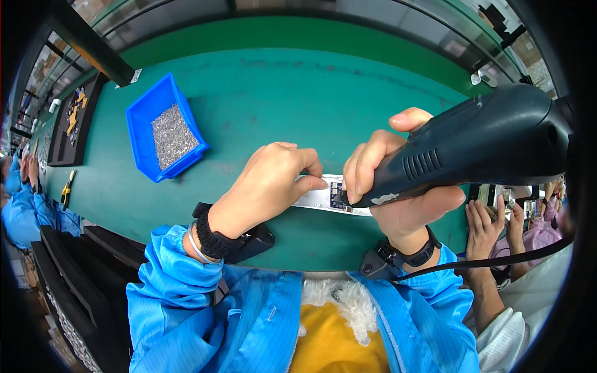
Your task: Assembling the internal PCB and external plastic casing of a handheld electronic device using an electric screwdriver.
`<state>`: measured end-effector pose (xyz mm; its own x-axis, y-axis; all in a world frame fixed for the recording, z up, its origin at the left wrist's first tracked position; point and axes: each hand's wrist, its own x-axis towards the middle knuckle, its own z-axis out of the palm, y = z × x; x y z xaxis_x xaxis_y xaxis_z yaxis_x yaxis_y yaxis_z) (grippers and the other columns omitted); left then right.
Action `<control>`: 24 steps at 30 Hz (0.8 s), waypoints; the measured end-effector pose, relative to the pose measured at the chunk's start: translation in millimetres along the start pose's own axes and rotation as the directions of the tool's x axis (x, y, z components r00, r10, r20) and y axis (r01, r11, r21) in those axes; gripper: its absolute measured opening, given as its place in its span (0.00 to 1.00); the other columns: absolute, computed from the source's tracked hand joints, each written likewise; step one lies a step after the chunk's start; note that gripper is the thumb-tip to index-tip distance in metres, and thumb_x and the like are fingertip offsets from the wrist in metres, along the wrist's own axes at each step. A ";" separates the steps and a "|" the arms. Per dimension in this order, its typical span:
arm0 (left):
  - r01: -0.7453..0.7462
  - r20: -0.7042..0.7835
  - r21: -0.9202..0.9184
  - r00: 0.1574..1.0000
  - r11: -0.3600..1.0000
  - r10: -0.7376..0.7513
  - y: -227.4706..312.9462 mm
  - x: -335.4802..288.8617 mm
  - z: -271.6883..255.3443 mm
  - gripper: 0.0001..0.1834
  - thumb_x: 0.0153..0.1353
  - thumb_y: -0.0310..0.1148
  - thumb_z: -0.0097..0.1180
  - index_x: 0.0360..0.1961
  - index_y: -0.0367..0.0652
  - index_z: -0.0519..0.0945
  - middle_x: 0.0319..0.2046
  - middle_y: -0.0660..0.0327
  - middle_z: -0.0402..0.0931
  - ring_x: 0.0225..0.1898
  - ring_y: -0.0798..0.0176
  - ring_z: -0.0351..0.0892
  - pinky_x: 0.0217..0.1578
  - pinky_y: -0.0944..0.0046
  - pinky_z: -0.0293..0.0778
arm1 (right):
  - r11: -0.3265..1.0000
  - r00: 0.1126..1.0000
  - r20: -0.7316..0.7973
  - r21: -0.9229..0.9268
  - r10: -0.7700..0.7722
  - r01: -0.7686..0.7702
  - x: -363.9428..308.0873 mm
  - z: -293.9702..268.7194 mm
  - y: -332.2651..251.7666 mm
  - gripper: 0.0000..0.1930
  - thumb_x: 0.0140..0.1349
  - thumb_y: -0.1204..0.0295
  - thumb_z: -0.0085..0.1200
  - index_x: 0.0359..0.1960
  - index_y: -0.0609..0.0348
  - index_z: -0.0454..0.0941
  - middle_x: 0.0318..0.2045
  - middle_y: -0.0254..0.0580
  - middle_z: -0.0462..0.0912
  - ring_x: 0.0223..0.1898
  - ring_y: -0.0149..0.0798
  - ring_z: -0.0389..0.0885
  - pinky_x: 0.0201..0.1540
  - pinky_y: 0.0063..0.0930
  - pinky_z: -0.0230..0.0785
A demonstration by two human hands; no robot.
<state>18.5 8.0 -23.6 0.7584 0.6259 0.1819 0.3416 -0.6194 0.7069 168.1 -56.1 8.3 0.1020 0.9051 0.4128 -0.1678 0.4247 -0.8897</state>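
Observation:
A long white strip-shaped housing (315, 198) lies on the green table in front of me, with a small blue circuit board (337, 194) in its middle. My left hand (267, 183) is over the housing's left part, fingers curled, thumb and forefinger closed against it beside the board. My right hand (398, 180) is wrapped round a black electric screwdriver (472, 146), which tilts down to the left. Its nose is over the right side of the board; fingers and tool hide the bit's tip and part of the housing.
A blue bin (144, 140) of small silvery screws (173, 137) stands at the back left. Farther left are a black tray (62, 143) with small parts and a yellow-black hand tool (68, 189). Co-workers' hands (485, 227) work at the right; another person sits far left.

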 end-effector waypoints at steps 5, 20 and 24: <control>0.038 -0.022 -0.078 0.999 0.996 -0.040 0.5 -2.4 4.4 0.06 0.43 0.28 0.59 0.21 0.38 0.75 0.18 0.54 0.74 0.21 0.52 0.75 0.22 0.59 0.70 | 1.000 1.000 0.009 0.005 0.002 -0.002 -1.1 -0.8 0.6 0.44 0.43 0.29 0.34 0.49 0.57 0.54 0.13 0.41 0.69 0.10 0.34 0.67 0.16 0.24 0.63; -0.042 -0.110 -0.089 0.993 0.995 0.032 -6.6 -6.1 10.2 0.04 0.44 0.25 0.57 0.22 0.38 0.74 0.17 0.50 0.73 0.21 0.49 0.74 0.22 0.57 0.69 | 0.993 0.993 0.082 0.090 -0.087 0.079 1.1 -6.3 8.5 0.45 0.44 0.30 0.35 0.50 0.58 0.53 0.14 0.43 0.69 0.11 0.34 0.67 0.16 0.24 0.62; -0.029 -0.104 -0.071 0.994 0.997 0.022 -4.8 -5.4 11.7 0.04 0.43 0.25 0.57 0.21 0.37 0.74 0.17 0.50 0.72 0.21 0.48 0.74 0.21 0.57 0.69 | 0.981 0.982 0.117 0.142 -0.150 0.133 0.3 -12.3 10.5 0.45 0.44 0.30 0.36 0.50 0.58 0.53 0.14 0.42 0.69 0.11 0.34 0.67 0.16 0.23 0.62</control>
<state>19.3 2.1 -36.0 0.7040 0.6580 0.2672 0.2790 -0.6022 0.7480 178.3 -51.7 -3.4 0.0101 0.8274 0.5616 -0.2904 0.5398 -0.7901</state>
